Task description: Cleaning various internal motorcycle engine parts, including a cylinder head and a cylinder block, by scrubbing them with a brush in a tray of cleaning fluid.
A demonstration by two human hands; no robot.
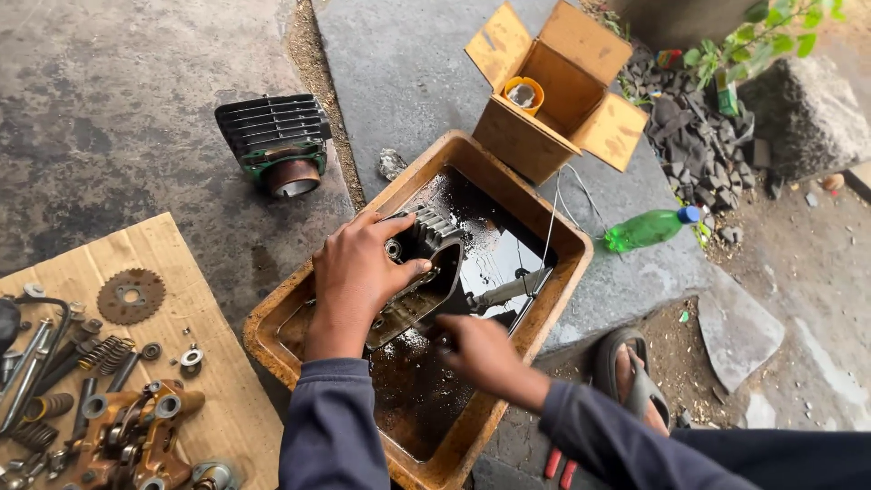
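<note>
Over orange tray (544, 299) of dark liquid: left hand (358, 272) clamps finned engine cover (422, 268), tilted, at tray centre; right hand (476, 349) pinches small brush, bristles hidden. Best keep cover low, scrub fins steadily.

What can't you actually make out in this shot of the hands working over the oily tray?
Head view only:
- Right hand: its fingers are turned under, so what they grip is hidden.
- Engine part: its underside is covered by the left hand and the dark liquid.
- Tray: its bottom is lost under black oil.
- Parts on the cardboard: cut off by the left and bottom edges.
</note>
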